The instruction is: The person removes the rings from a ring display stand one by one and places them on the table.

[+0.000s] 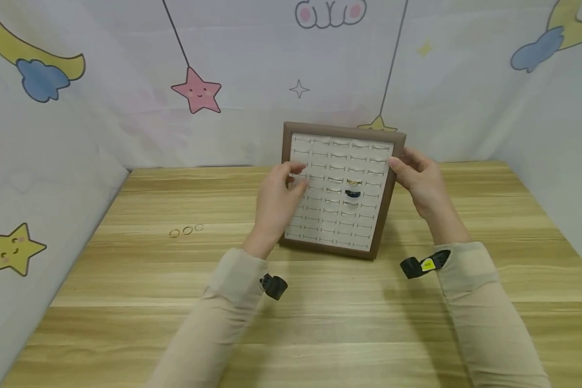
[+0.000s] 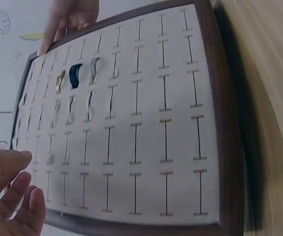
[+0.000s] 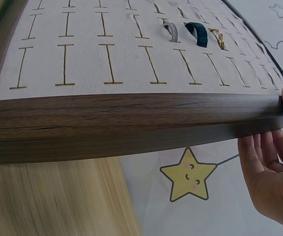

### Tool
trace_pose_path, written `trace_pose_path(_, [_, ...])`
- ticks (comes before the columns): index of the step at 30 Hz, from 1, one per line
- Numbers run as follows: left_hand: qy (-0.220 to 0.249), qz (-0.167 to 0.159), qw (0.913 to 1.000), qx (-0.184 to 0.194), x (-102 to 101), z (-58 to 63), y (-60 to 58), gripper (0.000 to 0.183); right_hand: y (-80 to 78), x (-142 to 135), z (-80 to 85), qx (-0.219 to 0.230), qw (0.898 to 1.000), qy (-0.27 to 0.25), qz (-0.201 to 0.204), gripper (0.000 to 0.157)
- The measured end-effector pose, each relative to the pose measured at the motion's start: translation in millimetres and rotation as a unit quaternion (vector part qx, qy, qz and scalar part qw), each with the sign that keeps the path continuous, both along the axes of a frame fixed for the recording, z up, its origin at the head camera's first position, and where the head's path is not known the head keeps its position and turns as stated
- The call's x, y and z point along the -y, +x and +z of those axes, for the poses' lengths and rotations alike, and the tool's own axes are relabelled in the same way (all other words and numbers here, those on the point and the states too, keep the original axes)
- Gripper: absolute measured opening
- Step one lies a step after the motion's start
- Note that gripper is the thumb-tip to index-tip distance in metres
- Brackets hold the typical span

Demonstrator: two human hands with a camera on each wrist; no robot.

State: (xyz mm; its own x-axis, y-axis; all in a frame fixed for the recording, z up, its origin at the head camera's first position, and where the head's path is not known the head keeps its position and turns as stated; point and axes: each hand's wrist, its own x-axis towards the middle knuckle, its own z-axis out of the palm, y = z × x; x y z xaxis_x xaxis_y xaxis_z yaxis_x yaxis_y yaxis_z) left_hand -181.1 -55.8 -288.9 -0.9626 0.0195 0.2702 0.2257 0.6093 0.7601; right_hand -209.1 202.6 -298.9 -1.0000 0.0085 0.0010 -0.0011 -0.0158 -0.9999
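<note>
A ring display board [image 1: 339, 215] with a brown wooden frame and a pale slotted face stands tilted on the table. My right hand [image 1: 424, 180] grips its upper right edge, thumb on the front and fingers behind, as the right wrist view shows. Near the left edge, my left hand [image 1: 278, 196] is held in front of the board with thumb and fingers apart and nothing between them. Sitting in the slots are a gold ring [image 3: 218, 38], a dark blue ring [image 2: 74, 75] and a silver ring [image 3: 171, 31].
Three thin loose rings [image 1: 187, 230] lie in a row on the wooden table [image 1: 126, 302], left of the board. Behind the table hangs a white cloth [image 1: 252, 64] printed with stars, moons and clouds.
</note>
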Motion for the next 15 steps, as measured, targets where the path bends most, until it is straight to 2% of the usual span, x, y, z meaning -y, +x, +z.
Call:
trace_pose_path(7, [-0.050,-0.044,0.9978,-0.009,-28,-5.4,3.1,0.029,0.3,0,-0.3,-0.005,1.000,-0.022,0.006,0.075])
trace_pose_path(15, [-0.069,-0.061,0.9957,-0.009,-48,-13.7,5.7,0.026,-0.3,0,-0.3,-0.002,1.000,-0.022,0.005,0.075])
